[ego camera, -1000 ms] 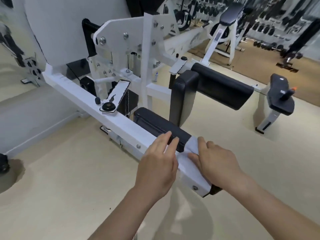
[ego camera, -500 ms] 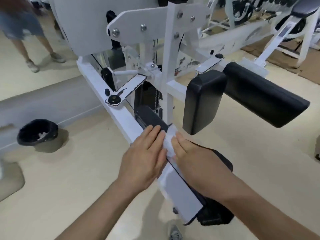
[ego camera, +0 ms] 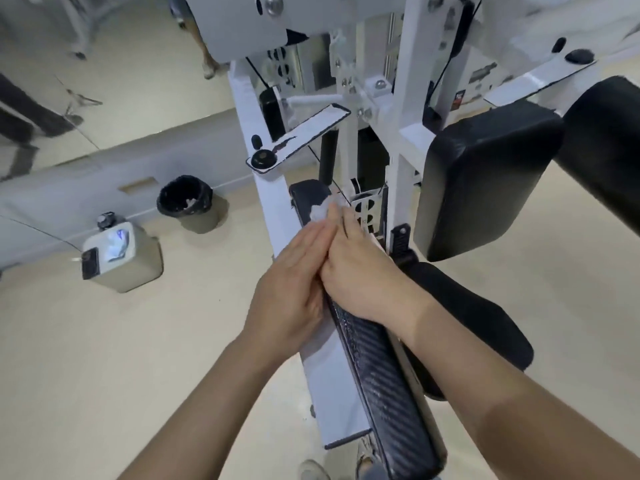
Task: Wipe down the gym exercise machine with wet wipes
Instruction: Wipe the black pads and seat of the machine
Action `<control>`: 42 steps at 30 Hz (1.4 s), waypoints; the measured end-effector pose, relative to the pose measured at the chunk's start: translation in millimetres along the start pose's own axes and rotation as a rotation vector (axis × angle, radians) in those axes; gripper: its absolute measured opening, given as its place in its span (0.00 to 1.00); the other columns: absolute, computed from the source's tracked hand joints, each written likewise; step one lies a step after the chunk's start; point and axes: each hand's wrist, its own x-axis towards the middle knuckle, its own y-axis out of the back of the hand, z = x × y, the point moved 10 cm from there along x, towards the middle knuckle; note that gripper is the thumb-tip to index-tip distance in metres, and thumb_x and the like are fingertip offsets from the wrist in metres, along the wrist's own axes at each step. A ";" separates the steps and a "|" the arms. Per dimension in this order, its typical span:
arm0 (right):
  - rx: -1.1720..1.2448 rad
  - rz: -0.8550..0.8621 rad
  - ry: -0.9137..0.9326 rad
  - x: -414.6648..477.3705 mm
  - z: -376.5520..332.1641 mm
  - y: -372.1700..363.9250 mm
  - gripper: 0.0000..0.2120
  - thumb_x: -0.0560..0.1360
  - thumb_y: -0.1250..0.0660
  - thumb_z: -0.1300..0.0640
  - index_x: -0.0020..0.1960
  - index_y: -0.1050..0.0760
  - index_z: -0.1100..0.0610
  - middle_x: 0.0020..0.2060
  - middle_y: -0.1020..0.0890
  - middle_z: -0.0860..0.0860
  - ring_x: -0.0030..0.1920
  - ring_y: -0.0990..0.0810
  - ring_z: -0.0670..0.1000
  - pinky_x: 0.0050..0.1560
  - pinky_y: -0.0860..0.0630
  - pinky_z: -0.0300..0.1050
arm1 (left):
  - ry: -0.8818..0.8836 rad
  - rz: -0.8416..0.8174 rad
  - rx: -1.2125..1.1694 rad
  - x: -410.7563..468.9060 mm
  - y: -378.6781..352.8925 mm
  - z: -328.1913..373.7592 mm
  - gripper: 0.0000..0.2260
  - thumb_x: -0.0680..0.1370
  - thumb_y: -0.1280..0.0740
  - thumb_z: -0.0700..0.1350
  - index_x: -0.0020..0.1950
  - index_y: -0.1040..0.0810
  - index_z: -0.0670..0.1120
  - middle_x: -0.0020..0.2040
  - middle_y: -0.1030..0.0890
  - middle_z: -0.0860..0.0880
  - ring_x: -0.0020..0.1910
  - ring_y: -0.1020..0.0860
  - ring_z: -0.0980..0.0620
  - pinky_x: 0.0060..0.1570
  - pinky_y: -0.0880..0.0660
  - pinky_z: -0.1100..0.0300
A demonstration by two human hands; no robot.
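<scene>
The wet wipe (ego camera: 323, 209) shows only as a crumpled white tuft just above centre frame, at the far end of the black ribbed pad (ego camera: 381, 368). The rest is hidden under the right hand (ego camera: 360, 271), whose fingers seem laid fairly straight, pressing it down. The left hand (ego camera: 294, 282) lies flat beside it, fingers straight and together, on the white beam (ego camera: 273, 188) of the exercise machine (ego camera: 405, 98), whose top is cut off. A black-lined bin (ego camera: 183, 199) stands at left.
</scene>
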 end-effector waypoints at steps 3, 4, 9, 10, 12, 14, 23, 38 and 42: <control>0.161 0.003 -0.025 -63.8 -5.9 -6.8 0.30 0.79 0.62 0.54 0.77 0.51 0.70 0.76 0.49 0.70 0.77 0.51 0.68 0.76 0.44 0.60 | -0.068 -0.097 -0.013 -38.2 -8.1 20.4 0.25 0.78 0.48 0.41 0.76 0.37 0.40 0.77 0.37 0.49 0.77 0.41 0.55 0.74 0.45 0.65; 0.151 0.011 -0.031 -84.1 -10.1 -7.5 0.30 0.79 0.62 0.55 0.76 0.48 0.71 0.75 0.46 0.70 0.77 0.47 0.69 0.74 0.40 0.62 | -0.099 -0.118 -0.030 -53.9 -10.5 30.1 0.25 0.78 0.49 0.40 0.76 0.37 0.40 0.77 0.37 0.48 0.77 0.41 0.53 0.74 0.43 0.63; 0.304 0.142 -0.128 -180.5 -11.7 -1.1 0.30 0.76 0.48 0.48 0.72 0.31 0.62 0.70 0.27 0.60 0.67 0.24 0.51 0.59 0.22 0.42 | -0.219 -0.149 -0.041 -120.9 -17.2 71.5 0.21 0.79 0.47 0.39 0.72 0.30 0.40 0.75 0.32 0.47 0.76 0.37 0.48 0.73 0.37 0.56; 0.350 0.146 -0.142 -193.3 -9.9 0.4 0.28 0.76 0.47 0.47 0.71 0.27 0.58 0.69 0.25 0.56 0.65 0.23 0.46 0.59 0.25 0.36 | -0.217 -0.138 -0.058 -129.6 -17.0 78.5 0.22 0.77 0.45 0.38 0.71 0.28 0.41 0.74 0.31 0.47 0.75 0.35 0.48 0.72 0.36 0.55; 0.649 0.203 -0.239 -207.4 6.1 9.0 0.21 0.79 0.46 0.43 0.64 0.21 0.46 0.64 0.22 0.42 0.63 0.26 0.34 0.59 0.30 0.27 | -0.188 -0.082 -0.101 -140.5 -13.4 90.2 0.19 0.78 0.42 0.41 0.68 0.25 0.42 0.71 0.27 0.49 0.73 0.32 0.49 0.70 0.33 0.57; 0.917 0.260 -0.352 -200.7 22.0 6.0 0.17 0.81 0.43 0.41 0.58 0.19 0.47 0.51 0.16 0.40 0.56 0.20 0.41 0.53 0.26 0.32 | -0.150 0.001 -0.074 -142.2 -7.0 99.1 0.15 0.81 0.40 0.46 0.63 0.19 0.44 0.66 0.22 0.52 0.68 0.27 0.53 0.67 0.31 0.62; 0.784 0.032 -0.341 -226.7 11.4 -29.0 0.26 0.82 0.53 0.44 0.79 0.46 0.49 0.65 0.23 0.51 0.64 0.25 0.51 0.63 0.30 0.48 | -0.051 0.166 -0.044 -154.0 -2.2 119.5 0.07 0.75 0.32 0.47 0.49 0.16 0.49 0.50 0.22 0.59 0.50 0.24 0.58 0.51 0.28 0.68; 1.018 -0.131 -0.206 -75.5 46.3 -23.1 0.21 0.85 0.53 0.49 0.74 0.40 0.56 0.66 0.25 0.57 0.64 0.25 0.56 0.57 0.33 0.43 | 0.294 -0.190 0.419 -30.7 -36.9 56.8 0.27 0.82 0.59 0.53 0.79 0.50 0.41 0.80 0.53 0.46 0.76 0.61 0.58 0.71 0.66 0.69; 1.124 -0.266 -0.183 -92.0 45.6 -38.3 0.22 0.83 0.53 0.45 0.76 0.42 0.44 0.63 0.23 0.49 0.61 0.23 0.52 0.61 0.28 0.44 | 0.311 -0.280 0.484 -52.6 -52.7 71.9 0.29 0.80 0.58 0.54 0.80 0.51 0.46 0.80 0.55 0.50 0.79 0.60 0.54 0.77 0.54 0.56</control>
